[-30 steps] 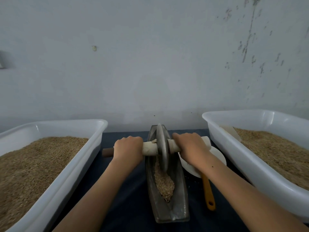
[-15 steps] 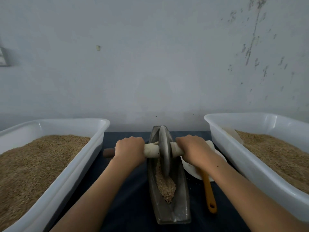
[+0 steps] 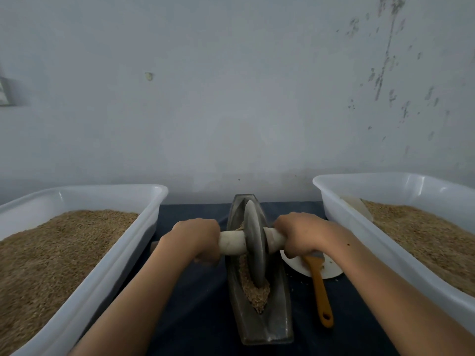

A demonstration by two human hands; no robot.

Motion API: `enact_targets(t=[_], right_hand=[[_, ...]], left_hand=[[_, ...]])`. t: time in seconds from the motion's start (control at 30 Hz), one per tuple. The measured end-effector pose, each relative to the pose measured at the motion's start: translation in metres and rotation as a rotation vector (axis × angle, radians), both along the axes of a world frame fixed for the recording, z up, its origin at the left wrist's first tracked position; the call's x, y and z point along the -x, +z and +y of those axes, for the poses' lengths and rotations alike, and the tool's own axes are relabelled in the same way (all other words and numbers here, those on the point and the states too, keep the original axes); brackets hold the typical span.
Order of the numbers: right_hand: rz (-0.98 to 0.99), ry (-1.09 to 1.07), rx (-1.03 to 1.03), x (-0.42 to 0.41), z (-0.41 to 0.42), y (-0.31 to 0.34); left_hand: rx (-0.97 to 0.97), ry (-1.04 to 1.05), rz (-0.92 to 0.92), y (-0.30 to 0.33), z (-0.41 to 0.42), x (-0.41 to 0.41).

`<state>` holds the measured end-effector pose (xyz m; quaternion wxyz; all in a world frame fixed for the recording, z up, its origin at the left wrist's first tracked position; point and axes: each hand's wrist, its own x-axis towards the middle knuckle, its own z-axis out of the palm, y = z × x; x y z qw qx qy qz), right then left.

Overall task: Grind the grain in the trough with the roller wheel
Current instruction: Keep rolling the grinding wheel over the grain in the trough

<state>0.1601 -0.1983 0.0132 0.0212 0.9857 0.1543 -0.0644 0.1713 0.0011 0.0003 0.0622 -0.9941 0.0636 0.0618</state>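
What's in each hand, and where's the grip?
Both hold the roller wheel by its axle handle: left hand left of the disc, right hand right.

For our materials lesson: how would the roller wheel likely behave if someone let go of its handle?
The roller wheel looks like thick stone or metal, so probably heavy. Its thin rim in the narrow trough suggests it would tip sideways. Being round, it may roll along the groove.

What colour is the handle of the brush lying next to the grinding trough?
Orange-yellow. The brush handle shows best in the head view, lying right of the trough.
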Motion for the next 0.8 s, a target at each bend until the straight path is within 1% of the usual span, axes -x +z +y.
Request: enact_targets(t=[0.03,0.1,0.23,0.33,0.43,0.57,0.63,0.67,0.73,0.8], right_hand=[[-0.01,-0.006,-0.002,0.0,0.0,-0.001],[-0.068,-0.016,-0.011,-0.003,0.0,-0.005],[-0.29,-0.008,-0.058,-0.007,0.002,-0.017],[-0.38,0.005,-0.094,-0.006,0.003,-0.022],[-0.316,0.006,-0.071,-0.002,0.003,-0.018],[-0.132,0.001,0.029,-0.002,0.003,-0.005],[-0.042,0.001,0.035,-0.002,0.002,-0.003],[-0.002,-0.013,0.019,-0.002,0.0,-0.004],[0.056,-0.046,-0.022,-0.004,-0.002,-0.004],[0.042,-0.061,-0.034,-0.007,-0.003,-0.006]], left_hand=[[-0.007,0.001,-0.024,0.0,-0.001,0.0],[-0.019,0.002,-0.128,-0.001,-0.004,0.0],[0.003,0.0,-0.385,-0.012,-0.007,-0.001],[0.031,-0.004,-0.441,-0.015,-0.007,0.0],[-0.002,-0.002,-0.388,-0.013,-0.007,0.0],[-0.007,0.01,-0.155,-0.004,-0.004,0.001],[0.014,0.0,-0.042,-0.002,-0.001,0.002],[0.016,-0.006,-0.015,-0.001,-0.001,0.002],[-0.005,-0.013,-0.033,0.0,-0.001,0.003],[-0.024,-0.014,-0.12,0.0,-0.004,0.004]])
